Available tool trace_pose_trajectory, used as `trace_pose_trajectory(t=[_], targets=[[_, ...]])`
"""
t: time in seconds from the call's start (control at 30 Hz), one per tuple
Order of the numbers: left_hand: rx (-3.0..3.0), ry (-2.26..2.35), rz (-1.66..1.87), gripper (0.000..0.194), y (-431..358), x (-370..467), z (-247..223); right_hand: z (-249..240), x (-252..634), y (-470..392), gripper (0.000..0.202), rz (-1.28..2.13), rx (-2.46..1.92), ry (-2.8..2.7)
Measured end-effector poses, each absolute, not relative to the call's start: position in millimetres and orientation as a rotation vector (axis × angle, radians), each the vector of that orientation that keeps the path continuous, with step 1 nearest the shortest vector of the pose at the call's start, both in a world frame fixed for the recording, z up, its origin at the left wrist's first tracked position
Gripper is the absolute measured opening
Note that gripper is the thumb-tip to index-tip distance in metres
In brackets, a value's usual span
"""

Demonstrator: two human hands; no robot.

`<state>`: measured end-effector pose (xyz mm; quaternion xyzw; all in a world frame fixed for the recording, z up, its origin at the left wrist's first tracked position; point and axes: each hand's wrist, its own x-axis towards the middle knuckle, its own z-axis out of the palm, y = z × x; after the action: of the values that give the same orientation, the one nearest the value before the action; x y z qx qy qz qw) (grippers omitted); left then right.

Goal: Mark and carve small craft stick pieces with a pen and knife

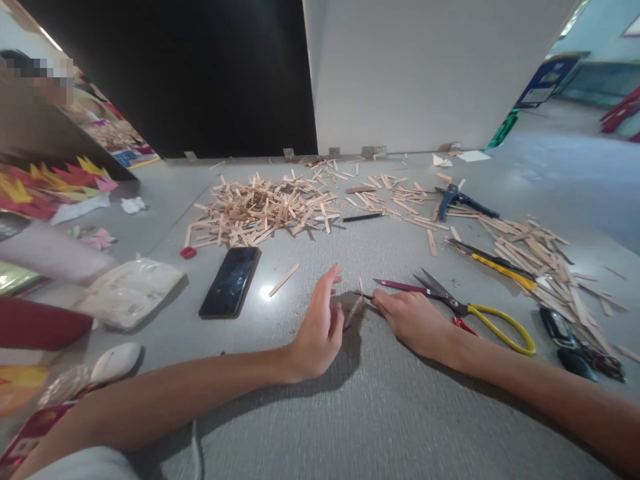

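Observation:
My left hand (pixel 319 327) is held on edge over the table, its fingers stretched and the thumb apart, with nothing visibly gripped. To its right, my right hand (pixel 415 323) rests low on the table, fingers pinched on a thin dark pointed tool (pixel 367 295) that I cannot name exactly. A small pale wooden stick piece (pixel 361 285) stands at the tool's tip, between the hands; a blurred streak lies below it. Beside the right hand are yellow-handled scissors (pixel 475 309) and a dark red slim tool (pixel 403 286). One loose wooden stick (pixel 284 280) lies left of the hands.
A large heap of wooden sticks (pixel 265 207) and more scattered sticks (pixel 540 247) lie farther back and right. A phone (pixel 230 281), plastic packet (pixel 137 293) and white mouse (pixel 116 361) are on the left. Pliers (pixel 453 197) and a yellow cutter (pixel 500 268) lie right. Upright panels (pixel 425 73) stand behind.

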<state>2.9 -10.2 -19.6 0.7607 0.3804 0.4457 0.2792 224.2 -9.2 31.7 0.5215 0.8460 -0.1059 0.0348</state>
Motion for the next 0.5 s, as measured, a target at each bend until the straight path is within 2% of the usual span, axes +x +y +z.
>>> trace_pose_trajectory(t=[0.13, 0.3, 0.43, 0.5], targets=[[1.869, 0.905, 1.043, 0.052, -9, 4, -12, 46, 222, -14, 0.027, -0.337, 1.584, 2.582], [1.415, 0.670, 0.799, 0.060, -8, 8, 3, 66, 221, -25, 0.027, -0.449, 1.495, 2.634], [1.263, 0.588, 0.746, 0.049, -9, 10, 10, 76, 221, -33, 0.035, -0.643, 1.499, 2.696], [1.260, 0.570, 0.748, 0.049, -10, 11, 11, 79, 222, -36, 0.038, -0.685, 1.507, 2.699]])
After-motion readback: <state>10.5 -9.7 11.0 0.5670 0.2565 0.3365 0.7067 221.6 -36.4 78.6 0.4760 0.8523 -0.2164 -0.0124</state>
